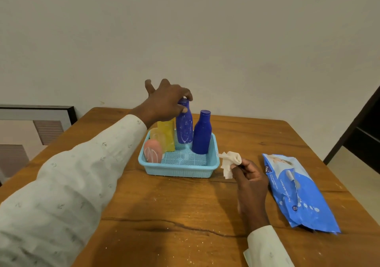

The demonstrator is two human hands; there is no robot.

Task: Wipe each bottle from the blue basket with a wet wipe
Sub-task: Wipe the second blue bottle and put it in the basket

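Head view looks down on a wooden worktop (185, 215) dusted with pale specks, where a light blue basket (181, 169) sits toward the far middle. Inside it stand two dark blue bottles: the rear bottle (184, 127), streaked with white marks, and a cleaner front bottle (202, 135) just beside it on the right. A yellow bottle (167, 134) and a pink bottle (152, 151) crowd the basket's left end. The left hand (166, 100), reaching from a pale printed sleeve (78, 174), has its fingers (186, 110) closed around the neck and cap of the rear bottle. The right hand (249, 181) rests near the basket's right corner, pinching a crumpled wet wipe (230, 160). A blue wipes pack (298, 190) lies flat to the right.
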